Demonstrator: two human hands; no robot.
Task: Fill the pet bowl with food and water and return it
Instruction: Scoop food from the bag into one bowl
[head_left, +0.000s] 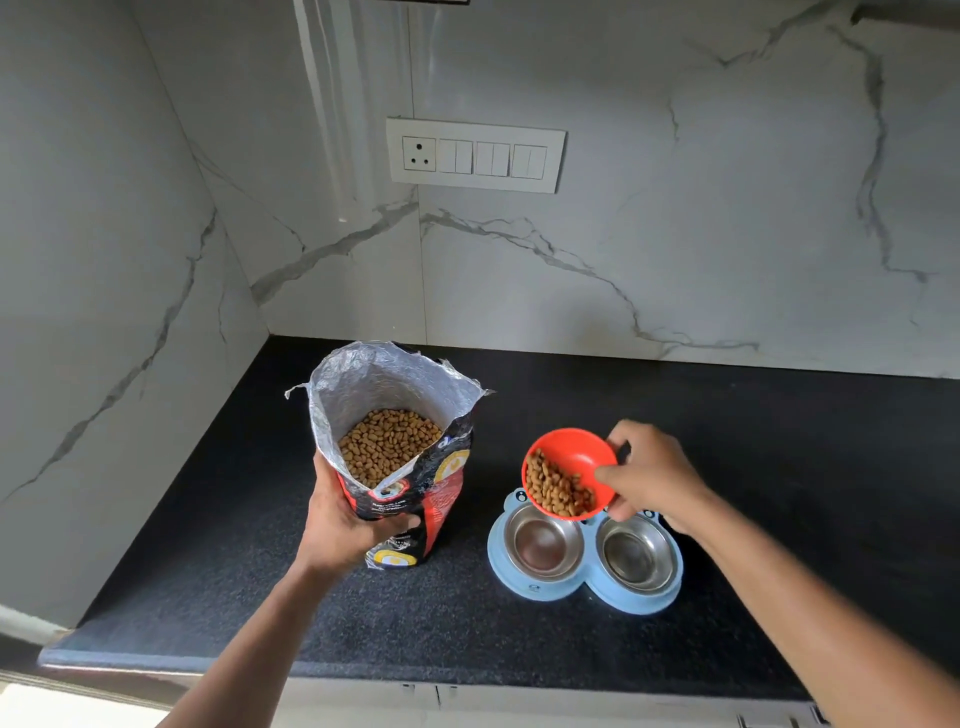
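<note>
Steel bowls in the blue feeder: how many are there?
2. The left steel bowl sits under the tilted red cup; the right steel bowl sits beside it. Both look empty.

Soft even daylight, glare streak on marble wall (332, 104), sharp focus, wide-angle edge bending.

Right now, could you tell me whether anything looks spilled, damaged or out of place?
Nothing is spilled. The food bag has a ragged, torn-open top, and the red bowl of kibble is tilted above the empty left steel bowl.
</note>
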